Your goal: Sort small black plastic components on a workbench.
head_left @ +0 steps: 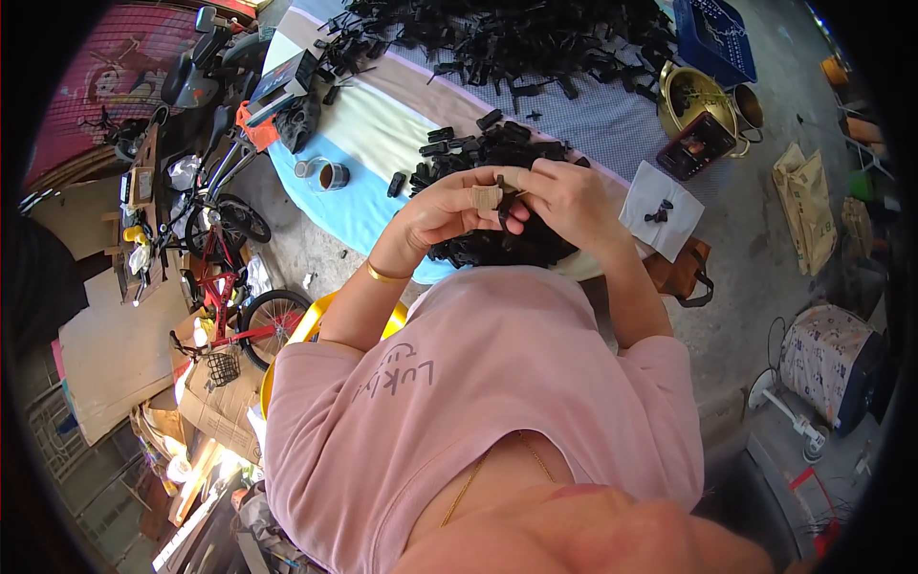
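My left hand point(445, 209) has its fingers closed on a small black strap-like piece point(504, 212), and a tan wrap point(486, 197) covers part of one finger. From the other side my right hand point(571, 199) pinches the same piece near its top. The exact kind of piece is too small to make out. Beneath and beyond both hands lies a pile of similar black pieces point(512, 143), partly hidden by my fingers. To the right a white sheet of paper point(676, 196) carries a few small black parts point(659, 211).
A large heap of black pieces point(516, 38) covers the table's far side. A phone point(696, 145) leans by a brass-coloured pot point(696, 94), near a blue basket point(715, 40). A cup point(334, 176) stands left on the striped cloth point(311, 206). Bicycles point(225, 297) stand left.
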### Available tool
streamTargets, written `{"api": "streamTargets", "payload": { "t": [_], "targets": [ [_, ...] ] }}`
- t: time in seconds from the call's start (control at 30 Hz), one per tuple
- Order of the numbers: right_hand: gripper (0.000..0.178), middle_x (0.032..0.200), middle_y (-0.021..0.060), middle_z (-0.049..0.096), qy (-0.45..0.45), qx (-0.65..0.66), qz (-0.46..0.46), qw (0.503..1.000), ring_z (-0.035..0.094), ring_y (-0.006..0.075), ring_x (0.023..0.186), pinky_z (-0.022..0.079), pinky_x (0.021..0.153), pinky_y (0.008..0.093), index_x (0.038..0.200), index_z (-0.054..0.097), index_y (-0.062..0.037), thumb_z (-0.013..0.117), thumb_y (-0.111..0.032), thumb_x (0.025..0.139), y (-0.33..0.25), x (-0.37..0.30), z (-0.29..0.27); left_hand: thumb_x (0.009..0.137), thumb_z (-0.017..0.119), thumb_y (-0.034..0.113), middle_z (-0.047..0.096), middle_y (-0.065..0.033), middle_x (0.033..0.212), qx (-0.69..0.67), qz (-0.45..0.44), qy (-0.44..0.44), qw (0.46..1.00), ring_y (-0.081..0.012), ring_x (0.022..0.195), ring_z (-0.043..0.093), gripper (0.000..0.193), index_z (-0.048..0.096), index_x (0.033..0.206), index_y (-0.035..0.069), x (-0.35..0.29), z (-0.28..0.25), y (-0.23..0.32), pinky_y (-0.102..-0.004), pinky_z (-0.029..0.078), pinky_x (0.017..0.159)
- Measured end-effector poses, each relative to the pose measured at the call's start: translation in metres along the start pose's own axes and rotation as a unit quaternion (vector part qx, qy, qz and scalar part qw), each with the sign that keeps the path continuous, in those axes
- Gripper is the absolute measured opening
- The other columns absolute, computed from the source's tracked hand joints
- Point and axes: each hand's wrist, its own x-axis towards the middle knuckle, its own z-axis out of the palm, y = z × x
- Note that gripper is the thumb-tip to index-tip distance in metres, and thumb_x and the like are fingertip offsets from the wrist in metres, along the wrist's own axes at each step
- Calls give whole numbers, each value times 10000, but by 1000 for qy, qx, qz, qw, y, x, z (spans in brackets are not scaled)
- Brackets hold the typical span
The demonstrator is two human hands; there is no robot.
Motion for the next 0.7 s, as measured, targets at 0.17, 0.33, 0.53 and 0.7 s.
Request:
{"api": "streamTargets", "payload": {
  "t": [0.17, 0.33, 0.53, 0.7],
  "targets": [
    [283, 761, 39, 580, 100, 194, 162, 962, 559, 143, 644, 447, 587, 247, 1042, 567, -48, 584, -30, 760, 5, -6, 5, 811, 525, 9, 572, -166, 999, 108, 123, 157, 974, -208, 833, 592, 465, 327, 1231, -11, -8, 22, -1, -294, 467, 785],
    [152, 687, -24, 504, 67, 353, 235, 903, 398, 12, 548, 309, 479, 159, 978, 565, -8, 507, -105, 876, -5, -10, 10, 817, 522, 13, 568, -146, 995, 180, 189, 209, 942, -164, 810, 574, 327, 362, 1102, -7, -3, 31, -11, -270, 465, 732],
    [150, 649, -31, 499, 38, 400, 256, 879, 345, -4, 477, 252, 417, 146, 939, 571, -18, 498, -139, 891, -12, -7, 22, 829, 517, 6, 562, -100, 958, 252, 245, 242, 904, -135, 810, 568, 266, 386, 1060, -5, -4, 33, -17, -256, 467, 712],
    [150, 646, -26, 511, 25, 397, 248, 883, 344, -11, 463, 237, 404, 142, 913, 572, -22, 491, -147, 897, -16, -5, 22, 832, 531, 26, 585, -114, 897, 335, 300, 279, 849, -149, 790, 586, 272, 409, 1069, -27, -5, 32, -27, -259, 466, 712]
  ]
}}
